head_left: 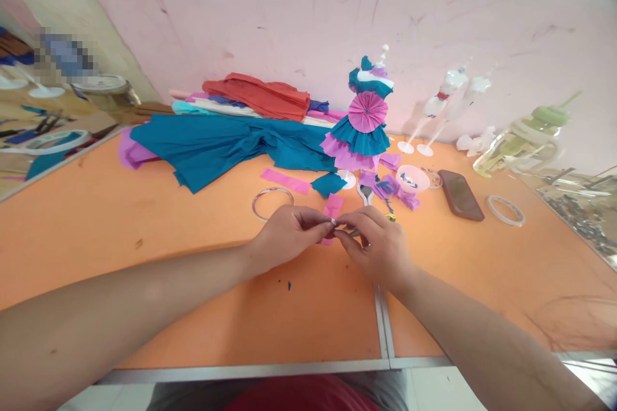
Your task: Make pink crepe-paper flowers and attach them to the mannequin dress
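The left hand point(292, 231) pinches a small white piece point(333, 221) between thumb and fingers, right at the fingertips; the right hand point(379, 243) meets it there with its thumb and fingers curled in, but whether it also grips the piece cannot be told. Taking the fingertips as the centre of the clock, with 12 pointing away from the person, a teal scrap point(328, 185) lies near at 12, a pink strip point(285, 180) and a thin hoop point(253, 204) at about 10, and a large teal sheet point(216, 141) farther off at 10 to 11, with folded red paper point(260, 95) behind it at 11. Scissors point(365, 194) lie at 1, their lower part hidden by the right hand, and beyond them stands a figure in a ruffled teal and pink dress point(364, 122). A pink bowl point(412, 178) is at about 2, a phone point(461, 195) between 2 and 3, and a clear ring point(491, 203) at 3. A second pink strip point(332, 205) runs from 12 towards 6 beneath the hands, which cover its middle. The white piece sits over this strip; it looks tiny and pale, mostly covered by the fingers, so its full shape cannot be made out.
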`<state>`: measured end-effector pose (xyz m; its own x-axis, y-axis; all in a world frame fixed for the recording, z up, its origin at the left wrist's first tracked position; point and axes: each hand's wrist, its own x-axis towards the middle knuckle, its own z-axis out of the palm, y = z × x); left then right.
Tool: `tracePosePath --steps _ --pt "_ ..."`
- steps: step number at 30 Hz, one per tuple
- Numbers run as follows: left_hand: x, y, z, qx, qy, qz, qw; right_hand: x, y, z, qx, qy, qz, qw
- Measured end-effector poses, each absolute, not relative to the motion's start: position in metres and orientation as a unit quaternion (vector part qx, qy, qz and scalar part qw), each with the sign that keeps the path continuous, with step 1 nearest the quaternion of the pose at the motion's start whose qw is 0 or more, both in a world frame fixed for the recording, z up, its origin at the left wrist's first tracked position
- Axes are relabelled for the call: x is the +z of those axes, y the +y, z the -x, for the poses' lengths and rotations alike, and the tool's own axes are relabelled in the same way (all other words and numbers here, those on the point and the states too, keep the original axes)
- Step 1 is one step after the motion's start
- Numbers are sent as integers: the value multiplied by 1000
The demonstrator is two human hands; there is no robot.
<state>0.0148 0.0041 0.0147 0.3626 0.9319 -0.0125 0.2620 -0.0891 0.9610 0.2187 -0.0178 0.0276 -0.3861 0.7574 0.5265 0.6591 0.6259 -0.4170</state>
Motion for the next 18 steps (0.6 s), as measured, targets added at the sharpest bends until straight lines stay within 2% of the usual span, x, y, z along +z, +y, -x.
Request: tracePosePath --steps 10,13,18 --pt "23 -4 -17 312 468 -738 372 27 -17 -213 149 -810 455 339" --pt "21 -3 -17 307 466 -751 352 29 -15 -212 211 -796 469 319" --pt "23 -1 -17 317 446 -744 382 32 -12 -213 366 -741 476 302"
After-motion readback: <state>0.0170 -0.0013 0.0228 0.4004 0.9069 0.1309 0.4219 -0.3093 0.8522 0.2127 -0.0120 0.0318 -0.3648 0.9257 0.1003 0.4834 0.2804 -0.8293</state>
